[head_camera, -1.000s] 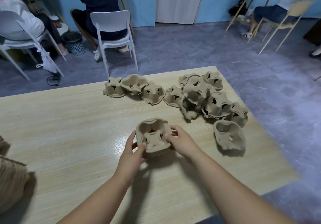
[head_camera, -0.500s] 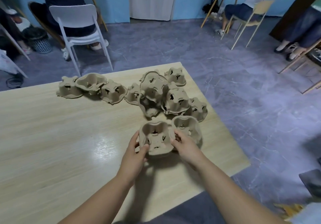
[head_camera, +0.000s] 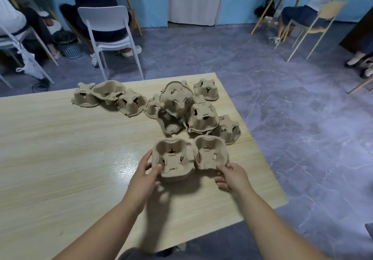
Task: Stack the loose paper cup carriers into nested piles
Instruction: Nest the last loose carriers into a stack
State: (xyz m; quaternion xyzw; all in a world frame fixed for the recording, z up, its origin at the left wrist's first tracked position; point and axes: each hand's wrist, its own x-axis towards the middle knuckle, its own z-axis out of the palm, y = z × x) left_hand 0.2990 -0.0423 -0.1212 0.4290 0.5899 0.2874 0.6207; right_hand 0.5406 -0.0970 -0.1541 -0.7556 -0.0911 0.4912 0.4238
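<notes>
Right hand shifts off the brown moulded-pulp carrier pile to pinch the neighbouring loose pulp carrier by its rim; left hand grips the pile. Align wells before nesting.

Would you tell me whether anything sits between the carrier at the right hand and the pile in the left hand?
Nothing visible does. The loose carrier lies beside the pile, rims about touching, both open side up. The right hand grips its near rim, the left hand holds the pile; the other carriers lie farther back.
</notes>
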